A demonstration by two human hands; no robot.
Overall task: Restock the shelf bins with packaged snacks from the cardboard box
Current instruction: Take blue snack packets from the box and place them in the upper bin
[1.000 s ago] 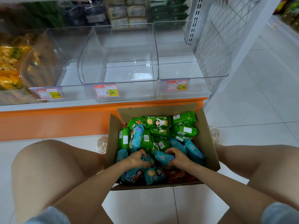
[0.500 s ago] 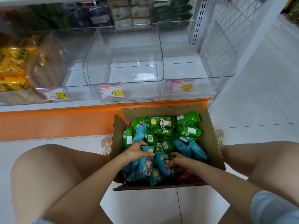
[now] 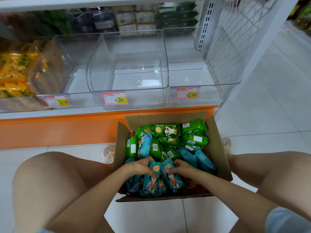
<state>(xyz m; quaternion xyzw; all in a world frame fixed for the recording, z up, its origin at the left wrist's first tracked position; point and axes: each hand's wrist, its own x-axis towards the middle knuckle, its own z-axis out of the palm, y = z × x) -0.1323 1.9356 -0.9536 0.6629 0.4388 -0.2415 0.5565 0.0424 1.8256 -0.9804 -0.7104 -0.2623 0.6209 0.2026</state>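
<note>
An open cardboard box (image 3: 218, 142) sits on the floor between my knees, packed with green snack packs (image 3: 194, 140) at the back and teal snack packs (image 3: 203, 158) at the front. My left hand (image 3: 143, 167) and my right hand (image 3: 183, 168) are both inside the box, pressing a bunch of upright teal packs (image 3: 158, 180) between them. Above the box, three clear shelf bins stand side by side: the middle bin (image 3: 127, 68) and the right bin (image 3: 202, 64) hold nothing.
The left clear bin (image 3: 55, 64) reflects yellow packs (image 3: 11, 74) stacked beside it. Price tags (image 3: 115, 98) hang on the bin fronts. An orange shelf base (image 3: 58, 130) runs below. White wire side panel (image 3: 232, 39) at right; tiled floor around.
Both hands have drawn closer together in the front of the box, gathering more teal packs upright between them. The view has shifted slightly.
</note>
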